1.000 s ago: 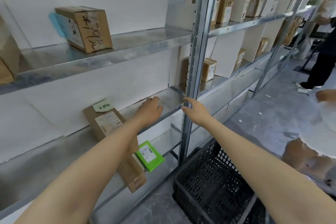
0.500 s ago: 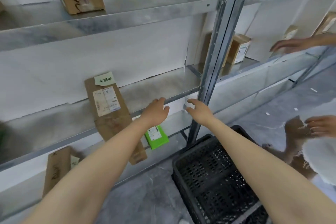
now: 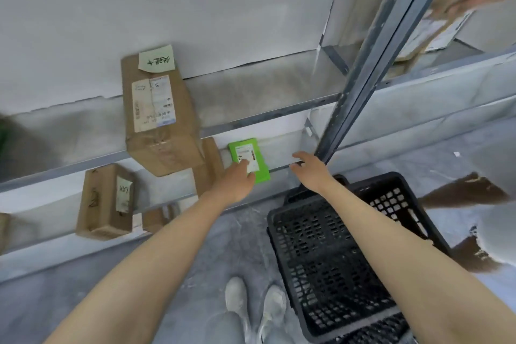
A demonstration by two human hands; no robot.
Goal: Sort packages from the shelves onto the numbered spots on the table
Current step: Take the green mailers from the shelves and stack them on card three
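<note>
Left hand [image 3: 237, 179] | covers green package [image 3: 249, 160] corner | contact unclear

The left hand [image 3: 236, 179] covers the near left corner of the green package [image 3: 249, 160], so whether its fingers [image 3: 243, 164] grip or only touch cannot be told. The label print under the fingertips is too small to read. A brown parcel [image 3: 435, 28] in another person's hand, far right of the fingers, is blurred and cut off.

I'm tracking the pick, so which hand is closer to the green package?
Left. The left hand overlaps the green package's lower edge, fingers on its label; the right hand hovers open, apart, to its right.
</note>
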